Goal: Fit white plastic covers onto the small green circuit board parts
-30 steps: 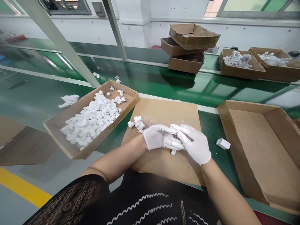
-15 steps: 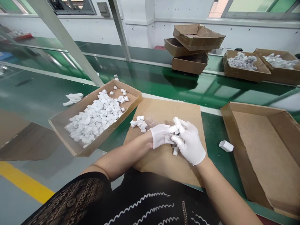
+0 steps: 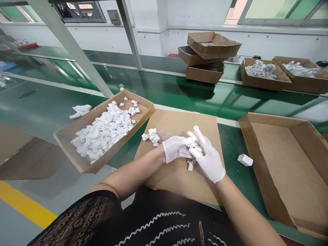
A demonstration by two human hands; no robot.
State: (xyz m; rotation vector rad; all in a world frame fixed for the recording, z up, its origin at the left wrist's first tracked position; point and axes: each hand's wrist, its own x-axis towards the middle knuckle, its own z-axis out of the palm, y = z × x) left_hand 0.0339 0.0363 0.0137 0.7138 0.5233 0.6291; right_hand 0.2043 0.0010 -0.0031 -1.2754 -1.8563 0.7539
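Both my hands wear white gloves and meet over a flat sheet of brown cardboard [image 3: 176,177]. My left hand [image 3: 174,149] is curled shut around small white pieces. My right hand [image 3: 208,159] presses against it from the right, fingers wrapped on the same white pieces, index finger pointing up. One small white piece [image 3: 190,166] hangs just below the hands. A little heap of white pieces [image 3: 151,135] lies on the cardboard to the left of my hands.
A cardboard tray [image 3: 77,160] holding several white pieces sits at left. An empty cardboard tray [image 3: 287,164] stands at right, a white block [image 3: 245,160] beside it. Stacked boxes [image 3: 206,54] and two filled trays [image 3: 266,73] lie across the green belt [image 3: 179,90]. A crumpled white glove [image 3: 80,110] lies at left.
My hands drew closer together and curled up; the right hand rose from lying flat to standing on edge with its index finger up, pieces gathered between both hands.
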